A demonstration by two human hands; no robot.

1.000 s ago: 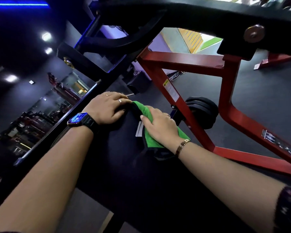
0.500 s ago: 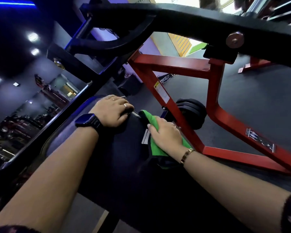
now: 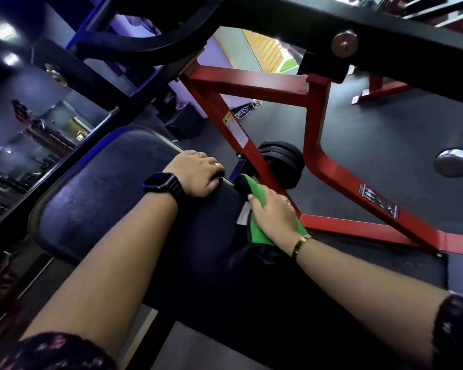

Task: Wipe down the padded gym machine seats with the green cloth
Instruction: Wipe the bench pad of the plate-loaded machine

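Observation:
A black padded seat (image 3: 112, 190) fills the middle of the view, sloping from upper left to lower right. My left hand (image 3: 197, 173), with a watch at the wrist, grips the pad's far right edge, fingers curled over it. Just to the right, my right hand (image 3: 274, 216) presses the green cloth (image 3: 259, 235) against the pad's right side. The cloth shows above and below the hand; its black part hangs at the lower edge.
A red steel frame (image 3: 316, 156) stands right of the seat on the dark rubber floor. Black weight plates (image 3: 281, 158) sit behind my right hand. A black machine arm (image 3: 278, 20) crosses overhead. A mirror wall is at left.
The view has swung so more of the pad's left part shows. My right hand and the cloth have slid further onto the pad's right side; my left hand keeps its grip.

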